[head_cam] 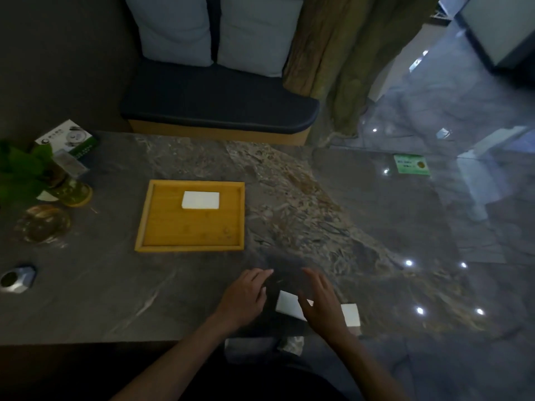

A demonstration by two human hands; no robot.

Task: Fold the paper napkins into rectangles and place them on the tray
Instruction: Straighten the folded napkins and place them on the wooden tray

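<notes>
two bare forearms reached up from the bottom edge over the near side of the dark grey marbled stone table (115, 299). left hand (246, 296) hovered with its fingers loosely spread and relaxed, holding nothing, just left of a white folded paper napkin (286, 306) that lay on the table near the front edge. right hand (321, 302) was over that napkin with its fingers straight and spread, covering the napkin's right part; whether the palm pressed the paper or only hung above it could not be told. a second white paper piece (351, 314) showed just right of the right hand, and whether it joined the first napkin under the hand could not be told.

farther back, left of centre, sat the square yellow wooden tray (142, 227), with one white napkin folded into a rectangle (200, 200) lying in its far half. at the table's left edge stood a green leafy plant in a glass vase (26, 172), a round amber glass dish (43, 224), a small silver metal object (17, 279) and a printed card (68, 138). a green card (411, 164) lay on the far right. behind the table stood a dark cushioned bench (217, 105) with two pale grey pillows (214, 27).
</notes>
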